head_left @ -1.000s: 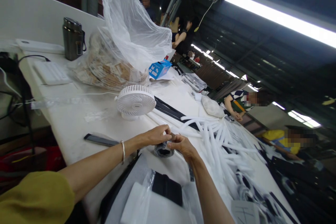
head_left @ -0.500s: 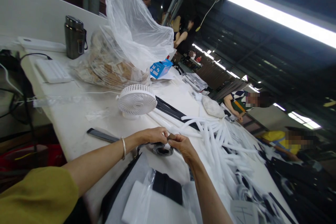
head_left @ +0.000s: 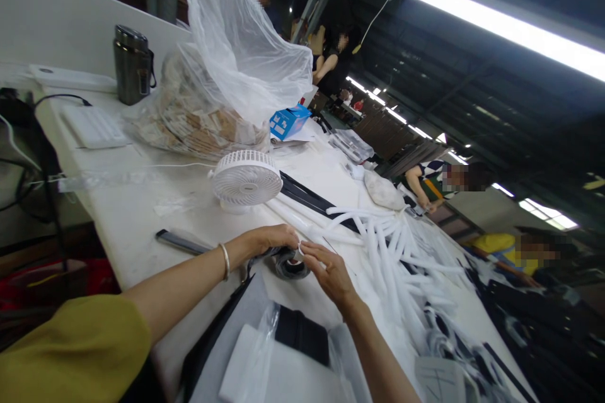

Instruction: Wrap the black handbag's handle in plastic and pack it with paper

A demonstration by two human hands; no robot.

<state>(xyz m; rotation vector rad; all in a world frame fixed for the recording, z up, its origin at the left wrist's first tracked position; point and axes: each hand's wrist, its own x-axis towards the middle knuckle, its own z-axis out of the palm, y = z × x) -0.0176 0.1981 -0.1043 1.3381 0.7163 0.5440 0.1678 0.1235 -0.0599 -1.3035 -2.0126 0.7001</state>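
My left hand [head_left: 269, 239] and my right hand [head_left: 326, 267] meet over a dark rolled strap [head_left: 290, 263] lying on the white table [head_left: 132, 220]. The left hand's fingers are curled and pinched on the roll's upper edge. My right hand's fingertips pinch the same spot from the other side. A silver bangle [head_left: 225, 261] sits on my left wrist. White tubes [head_left: 387, 245] fan out just beyond my hands. A black flat piece in a clear plastic bag [head_left: 302, 337] lies near my right forearm.
A white desk fan [head_left: 246, 179] stands behind my hands. Farther back are a big plastic bag of brown tags [head_left: 208, 119], a steel flask [head_left: 131, 66], a white keyboard [head_left: 92, 126] and a blue box [head_left: 288, 123]. A dark flat strip [head_left: 182, 242] lies at left. Other people work at the table's far right.
My hands stayed together on the dark roll, shifting slightly toward the table's far side; the fingers have re-pinched its edge. The view moved only a little.
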